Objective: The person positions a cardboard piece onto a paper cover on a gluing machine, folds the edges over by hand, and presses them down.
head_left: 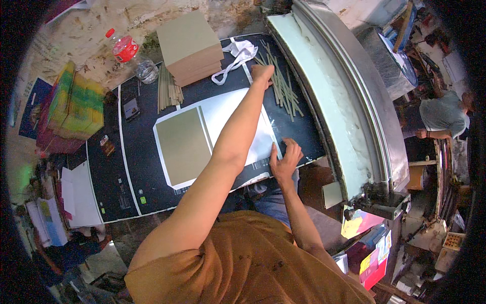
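Observation:
A white cover sheet (pixel 234 109) lies on the dark table, its near right part under my left forearm. On its left half rests a grey-brown board (pixel 183 147), with a narrow board strip (pixel 205 129) along the board's right side. My left hand (pixel 262 76) reaches across to a loose pile of thin cardboard strips (pixel 284 96); its fingers are curled closed at the pile's left edge, and what they hold is hidden. Beside the sheet's near right corner, my right hand (pixel 286 159) has its fingers apart, thumb by the sheet's edge, holding nothing.
A tall stack of grey boards (pixel 190 48) stands at the back, with upright strips (pixel 168 88) beside it. A white cloth mask (pixel 238 55), a plastic bottle (pixel 132 55) and a phone (pixel 131 109) lie around. A large metal-edged machine (pixel 344 101) borders the right; a person (pixel 445 116) is beyond.

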